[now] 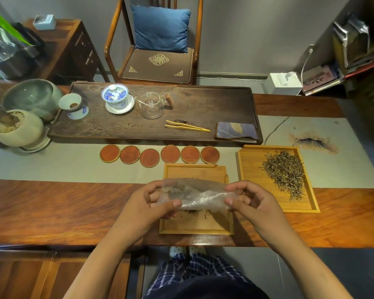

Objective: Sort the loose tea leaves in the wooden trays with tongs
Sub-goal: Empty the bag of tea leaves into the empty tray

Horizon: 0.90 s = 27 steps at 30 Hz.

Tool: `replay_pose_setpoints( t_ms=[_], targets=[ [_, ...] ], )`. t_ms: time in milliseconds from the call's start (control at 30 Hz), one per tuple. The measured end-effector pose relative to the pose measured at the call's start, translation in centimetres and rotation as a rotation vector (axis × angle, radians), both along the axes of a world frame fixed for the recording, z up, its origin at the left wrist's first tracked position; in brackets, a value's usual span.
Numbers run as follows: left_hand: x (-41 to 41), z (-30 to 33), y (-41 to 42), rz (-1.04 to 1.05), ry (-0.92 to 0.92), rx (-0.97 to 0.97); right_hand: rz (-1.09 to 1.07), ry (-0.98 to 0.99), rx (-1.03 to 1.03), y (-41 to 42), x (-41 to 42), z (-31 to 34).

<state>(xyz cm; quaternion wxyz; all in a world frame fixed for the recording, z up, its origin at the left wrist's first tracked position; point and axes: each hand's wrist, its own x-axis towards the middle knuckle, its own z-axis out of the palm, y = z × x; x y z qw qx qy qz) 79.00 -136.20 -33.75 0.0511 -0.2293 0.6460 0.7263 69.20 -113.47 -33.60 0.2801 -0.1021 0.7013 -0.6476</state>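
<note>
A clear plastic bag [194, 194] with some dark tea leaves inside hangs over the near wooden tray [194, 226]. My left hand [153, 203] pinches the bag's left end and my right hand [249, 201] pinches its right end. A few loose leaves [200, 212] lie on that tray under the bag. To the right, a second wooden tray [252, 167] holds a large pile of tea leaves [285, 172]. The bamboo tongs [186, 126] lie untouched on the dark tea board [203, 104] behind.
Several round wooden coasters [160, 156] line up behind the near tray. The tea board carries a lidded gaiwan [116, 97], a glass pitcher [152, 104], a strainer cup [73, 105] and a folded cloth [235, 130]. Pots stand at the left, a chair beyond.
</note>
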Motion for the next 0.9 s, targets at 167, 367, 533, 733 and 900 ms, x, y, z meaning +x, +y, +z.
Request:
replay_pose_setpoints(
  t_ms=[167, 367, 533, 733, 900],
  targets=[
    [0.3, 0.6, -0.3, 0.043, 0.006, 0.036, -0.047, -0.097, -0.029, 0.1, 0.1, 0.2],
    [0.2, 1.0, -0.7, 0.108, 0.067, 0.005, -0.115, -0.184, -0.085, -0.2, 0.1, 1.0],
    [0.3, 1.8, -0.6, 0.147, 0.159, 0.03, -0.122, -0.209, -0.1, -0.6, 0.0, 2.2],
    [-0.3, 2.7, -0.4, 0.143, 0.187, -0.007, -0.132, -0.116, 0.0, -0.8, -0.1, 3.2],
    [-0.5, 2.8, 0.0, 0.157, 0.207, -0.012, -0.151, -0.098, 0.042, -1.0, -0.1, 3.7]
  ],
)
